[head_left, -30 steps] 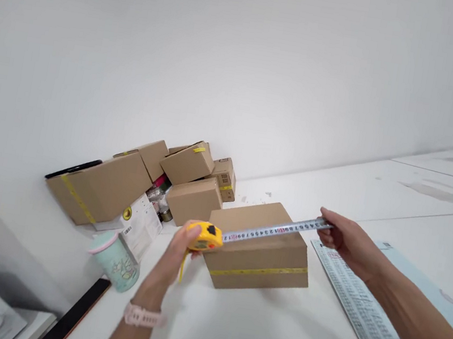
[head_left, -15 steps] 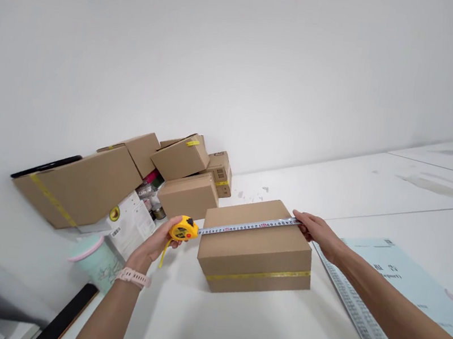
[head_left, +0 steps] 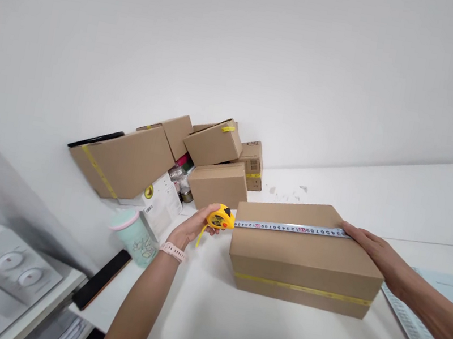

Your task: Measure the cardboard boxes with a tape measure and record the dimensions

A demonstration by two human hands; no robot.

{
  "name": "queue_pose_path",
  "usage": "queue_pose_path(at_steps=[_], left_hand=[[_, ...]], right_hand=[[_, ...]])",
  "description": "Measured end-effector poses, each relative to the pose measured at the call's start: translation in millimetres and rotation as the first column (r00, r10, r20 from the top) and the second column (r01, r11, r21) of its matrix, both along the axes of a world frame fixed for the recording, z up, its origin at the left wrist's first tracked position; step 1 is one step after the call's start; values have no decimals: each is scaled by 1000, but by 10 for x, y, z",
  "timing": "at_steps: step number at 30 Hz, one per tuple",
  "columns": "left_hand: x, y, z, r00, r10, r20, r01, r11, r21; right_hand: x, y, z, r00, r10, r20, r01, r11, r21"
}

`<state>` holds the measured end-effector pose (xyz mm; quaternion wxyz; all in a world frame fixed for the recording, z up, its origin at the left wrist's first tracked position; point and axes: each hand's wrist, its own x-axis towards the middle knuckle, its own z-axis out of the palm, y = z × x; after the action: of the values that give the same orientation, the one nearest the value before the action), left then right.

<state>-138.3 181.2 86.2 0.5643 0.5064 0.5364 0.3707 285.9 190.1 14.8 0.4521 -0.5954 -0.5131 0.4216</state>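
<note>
carton sits at the middle of everything, its long axis running from the left hand across to the right hand. the metal blade stretches over the carton's top along that same axis, roughly parallel to its long edges. at the carton's left end, just beyond the edge, the left hand is wrapped around the tape measure case, thumb over it; whether the case touches the cardboard i cannot tell. the right hand is the nearer one, resting against the carton's right end with its fingers at the blade's tip; whether they pinch the metal or only press it, i cannot tell.

the carton is a plain brown block with flat faces and crisp edges, a thin yellow band running along its front. the case is rounded, glossy yellow plastic with black parts, and a yellow strap dangles from it. the blade is slim and pale, printed with numerals. under the carton spreads a smooth white table; left of it stands a mint tumbler with a pink rim, and behind it, to the left, more brown boxes are piled.
</note>
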Motion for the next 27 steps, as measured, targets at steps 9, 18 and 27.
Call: queue_pose_path(at_steps=[9, 18, 27], left_hand=[[27, -27, -9, 999, 5, 31, -5, 1000, -6], [153, -371, 329, 990, -43, 135, 27, 993, 118], [1428, -1667, -139, 841, -264, 472, 343, 935, -88]], right_hand=[[-11, -40, 94, 992, -1, -124, -17, 989, -149], [164, 100, 385, 962, 83, 261, -102, 993, 60], [-398, 644, 924, 882, 225, 415, -330, 922, 202]])
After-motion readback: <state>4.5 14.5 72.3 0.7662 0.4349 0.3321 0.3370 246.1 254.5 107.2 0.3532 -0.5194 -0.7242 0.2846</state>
